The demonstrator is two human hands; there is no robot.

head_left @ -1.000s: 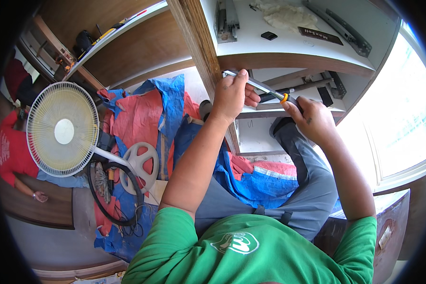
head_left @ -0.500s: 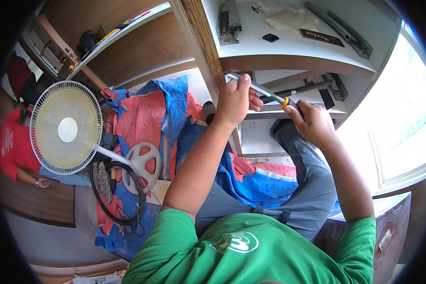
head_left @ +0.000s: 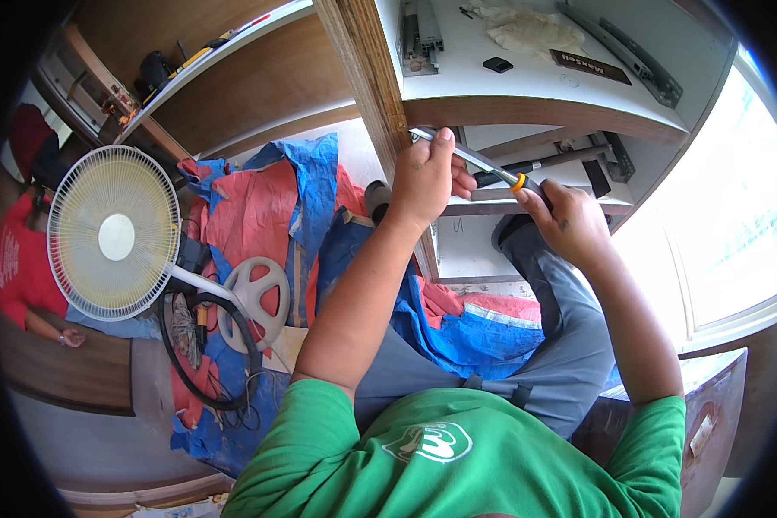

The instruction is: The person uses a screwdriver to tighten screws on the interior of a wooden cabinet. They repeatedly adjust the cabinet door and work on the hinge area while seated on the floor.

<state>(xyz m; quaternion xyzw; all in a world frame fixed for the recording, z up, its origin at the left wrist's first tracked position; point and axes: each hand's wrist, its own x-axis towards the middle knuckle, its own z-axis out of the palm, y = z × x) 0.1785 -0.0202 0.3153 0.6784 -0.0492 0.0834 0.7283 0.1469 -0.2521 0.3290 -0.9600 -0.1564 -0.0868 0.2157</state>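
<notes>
Our right hand (head_left: 568, 213) is wrapped around the dark handle of a tool (head_left: 483, 162) with a yellow ring. From there, its silver part points to ten o'clock, reaching our left hand (head_left: 421, 180). That thumb crosses the silver; we cannot tell if it pinches. A white shelf (head_left: 531, 82) sits at one o'clock from our left hand.

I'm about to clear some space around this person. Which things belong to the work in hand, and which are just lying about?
Apparently in use:
- orange-collared tool, in the right grip
- slim metal length, at the left grip
- cabinet, behind both

Apparently just about:
- white fan, standing
- blue-and-red tarp
- crumpled pale sheet
- small black object
</notes>
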